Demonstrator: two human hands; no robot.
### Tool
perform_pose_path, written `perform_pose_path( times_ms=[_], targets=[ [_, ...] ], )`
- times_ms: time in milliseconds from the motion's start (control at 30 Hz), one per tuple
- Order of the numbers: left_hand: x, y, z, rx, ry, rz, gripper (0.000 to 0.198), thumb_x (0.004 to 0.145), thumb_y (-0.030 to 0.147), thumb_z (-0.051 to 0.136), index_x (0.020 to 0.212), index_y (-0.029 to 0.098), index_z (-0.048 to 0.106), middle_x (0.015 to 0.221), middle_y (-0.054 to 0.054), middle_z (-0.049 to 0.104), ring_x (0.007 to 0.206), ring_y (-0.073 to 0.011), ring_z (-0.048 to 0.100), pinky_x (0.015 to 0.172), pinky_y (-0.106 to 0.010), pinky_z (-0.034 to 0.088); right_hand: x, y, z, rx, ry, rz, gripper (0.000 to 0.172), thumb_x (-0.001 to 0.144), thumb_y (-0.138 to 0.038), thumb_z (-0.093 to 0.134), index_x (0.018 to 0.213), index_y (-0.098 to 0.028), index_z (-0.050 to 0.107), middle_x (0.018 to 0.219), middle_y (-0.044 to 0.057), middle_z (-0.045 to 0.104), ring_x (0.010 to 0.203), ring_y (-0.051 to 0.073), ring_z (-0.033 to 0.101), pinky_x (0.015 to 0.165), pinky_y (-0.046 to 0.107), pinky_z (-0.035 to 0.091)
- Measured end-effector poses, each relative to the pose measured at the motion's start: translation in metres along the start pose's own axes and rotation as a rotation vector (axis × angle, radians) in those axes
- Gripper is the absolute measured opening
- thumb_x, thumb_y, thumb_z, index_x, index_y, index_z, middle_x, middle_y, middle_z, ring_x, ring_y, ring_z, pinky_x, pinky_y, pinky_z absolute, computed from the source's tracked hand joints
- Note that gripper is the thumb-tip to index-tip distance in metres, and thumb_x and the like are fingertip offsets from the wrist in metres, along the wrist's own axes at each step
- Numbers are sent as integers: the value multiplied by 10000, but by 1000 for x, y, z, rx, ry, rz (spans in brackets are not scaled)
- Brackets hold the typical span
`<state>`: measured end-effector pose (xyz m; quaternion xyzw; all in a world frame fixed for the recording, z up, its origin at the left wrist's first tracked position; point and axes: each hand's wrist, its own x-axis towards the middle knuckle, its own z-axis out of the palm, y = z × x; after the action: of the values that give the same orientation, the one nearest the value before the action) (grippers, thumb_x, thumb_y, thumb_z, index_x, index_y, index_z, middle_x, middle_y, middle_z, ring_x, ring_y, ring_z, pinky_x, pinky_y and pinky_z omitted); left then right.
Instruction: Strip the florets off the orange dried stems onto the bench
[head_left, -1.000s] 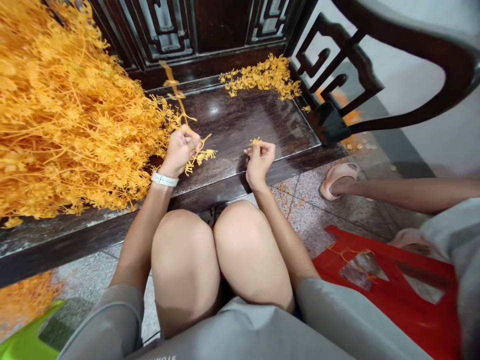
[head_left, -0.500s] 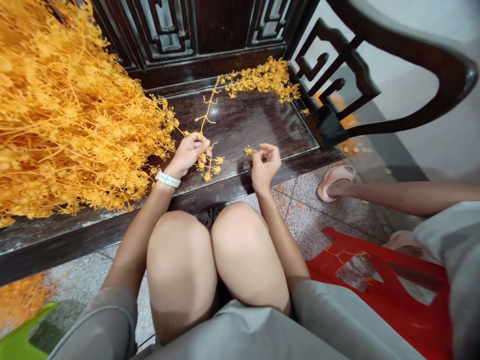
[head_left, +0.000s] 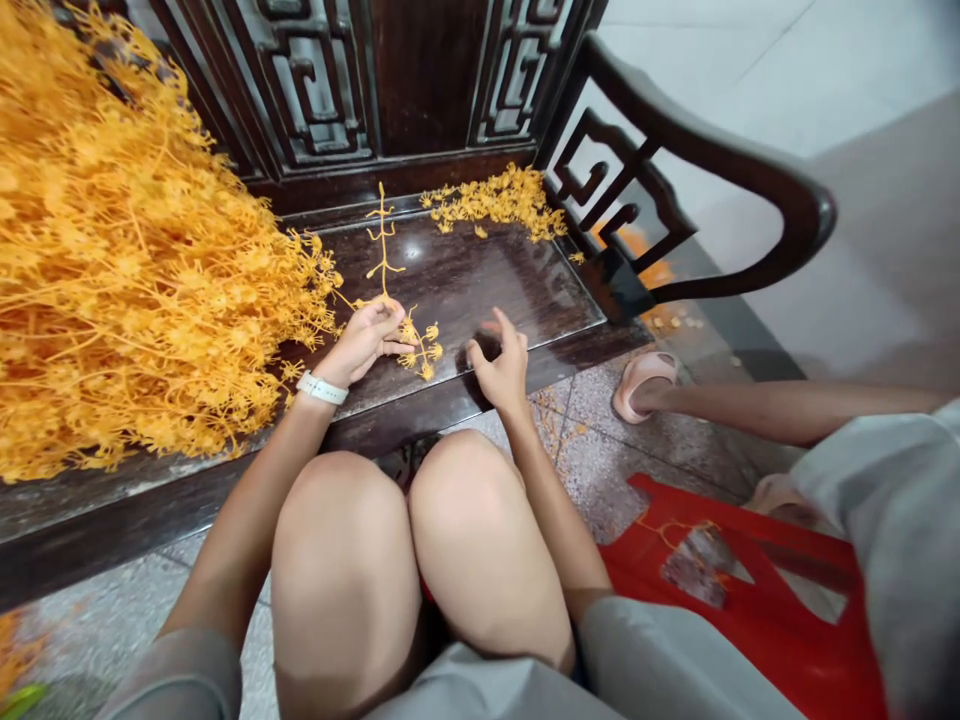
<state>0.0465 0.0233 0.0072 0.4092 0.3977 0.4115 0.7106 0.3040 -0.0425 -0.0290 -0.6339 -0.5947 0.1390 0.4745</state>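
— While your left hand (head_left: 367, 340) is closed round the orange sprig (head_left: 384, 262), you hold it low over the dark surface (head_left: 510, 275). The stem points away from you, and the little clusters (head_left: 421, 350) hang just right of your thumb.

— And your right hand (head_left: 499, 365) is open, fingers loosely spread by the front edge, with nothing in it that I can see. It's near those clusters, not touching them.

— I'd say pinch each cluster close to where it joins the stem, so you take one piece and not the whole branch.

— Agreed. Grip the stem firmly just above the piece you work on. A stem that thin looks likely to bend.

— Mind the big heap (head_left: 127, 280) just beside your left hand, because loose ends could snag.

— The small pile (head_left: 487, 200) lies at the back of the surface, well apart from both hands.
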Motion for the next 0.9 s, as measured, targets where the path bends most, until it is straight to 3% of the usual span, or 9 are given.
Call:
perform_pose_path(
  times_ms=[100, 167, 267, 367, 533, 633, 767, 900],
  targets=[
    [-1, 1, 0, -45, -21, 11, 493, 831, 424, 973, 1011, 196, 574, 1164, -61, 806, 777, -127, 820, 774, -277, 719, -3, -7, -3, 9, 19, -57, 250, 949, -287, 699, 1180, -250, 786, 1051, 95, 832, 1079, 319, 686, 1115, 560, 510],
    [-2, 1, 0, -74, -70, 21, 477, 838, 395, 973, 1006, 197, 572, 1204, -105, 832, 865, -142, 834, 887, -304, 715, -5, -13, -1, 81, -5, -52, 190, 971, -328, 720, 1134, -264, 795, 1010, 75, 825, 1011, 290, 692, 1057, 519, 546],
    [-4, 1, 0, -105, -131, 30, 455, 838, 351, 971, 1020, 210, 578, 1140, -108, 854, 960, -165, 840, 966, -321, 698, -5, -23, 9, 326, -132, 82, 364, 986, -474, 765, 1295, -282, 757, 1079, 51, 821, 889, 220, 698, 852, 403, 596],
    [-6, 1, 0, -112, -174, 18, 464, 816, 348, 980, 1046, 215, 598, 1103, -104, 857, 905, -170, 837, 903, -308, 702, 0, -28, 22, 536, -255, 201, 531, 930, -592, 819, 1350, -278, 729, 1061, 27, 813, 815, 172, 696, 726, 322, 567],
    [-7, 0, 4, -30, -219, 28, 515, 812, 448, 984, 1165, 188, 715, 1206, -151, 840, 942, -178, 823, 876, -284, 674, 2, -30, 30, 662, -306, 240, 470, 895, -682, 827, 1051, -245, 756, 857, 0, 788, 753, 158, 692, 728, 309, 549],
    [-4, -7, 10, 92, -222, 40, 626, 723, 452, 1045, 1215, 176, 775, 1193, -138, 843, 955, -178, 805, 866, -267, 639, -1, -30, 31, 736, -302, 301, 551, 835, -732, 861, 1066, -259, 699, 839, -6, 796, 750, 171, 726, 751, 323, 568],
    [1, -18, 15, 232, -239, 63, 540, 706, 551, 1034, 1002, 146, 831, 1017, -109, 845, 910, -192, 772, 857, -291, 603, -3, -29, 32, 794, -319, 317, 577, 810, -748, 878, 1015, -270, 628, 790, -25, 771, 757, 179, 743, 758, 325, 568],
    [4, -20, 15, 288, -187, 111, 525, 728, 620, 994, 884, 153, 813, 865, -62, 792, 750, -147, 673, 720, -257, 523, -1, -26, 31, 713, -262, 241, 535, 859, -756, 833, 940, -256, 662, 800, -13, 751, 782, 171, 711, 762, 323, 541]
  ],
)
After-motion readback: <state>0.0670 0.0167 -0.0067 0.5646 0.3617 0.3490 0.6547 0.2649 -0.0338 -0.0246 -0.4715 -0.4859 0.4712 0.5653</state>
